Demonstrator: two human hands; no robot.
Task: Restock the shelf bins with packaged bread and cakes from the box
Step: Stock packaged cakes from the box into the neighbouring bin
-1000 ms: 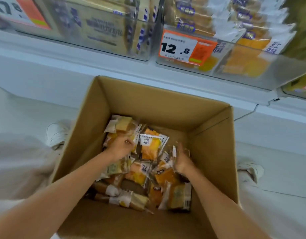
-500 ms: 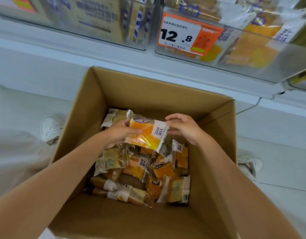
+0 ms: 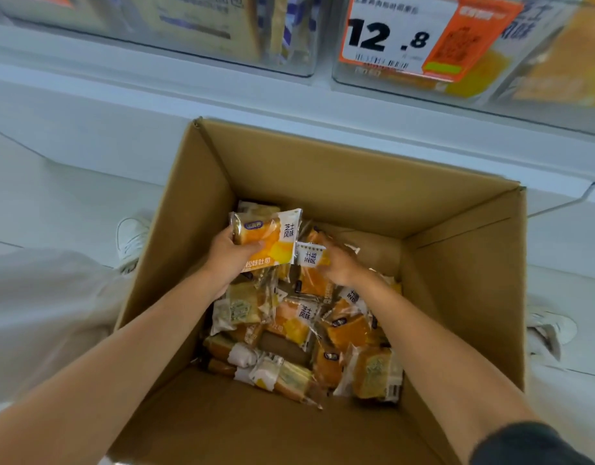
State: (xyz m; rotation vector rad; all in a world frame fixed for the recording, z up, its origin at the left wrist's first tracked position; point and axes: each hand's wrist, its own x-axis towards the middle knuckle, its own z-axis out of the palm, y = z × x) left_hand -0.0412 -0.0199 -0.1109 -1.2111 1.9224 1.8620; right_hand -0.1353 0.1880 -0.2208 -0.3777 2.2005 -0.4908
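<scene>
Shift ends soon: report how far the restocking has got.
Done: the shelf bins above already hold stock. In hand: the left hand grips an orange bread pack, the right hand pinches a white-labelled pack. Left: many packs lie in the box.

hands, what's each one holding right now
Left hand: grips an orange bread packet.
Right hand: grips a second packet down in the box.

Orange-and-white bread packet (image 3: 271,238), brown box (image 3: 322,176), orange-white price tag (image 3: 423,35).

l hand (image 3: 229,260), r hand (image 3: 340,267) curled, gripping; arms fwd
</scene>
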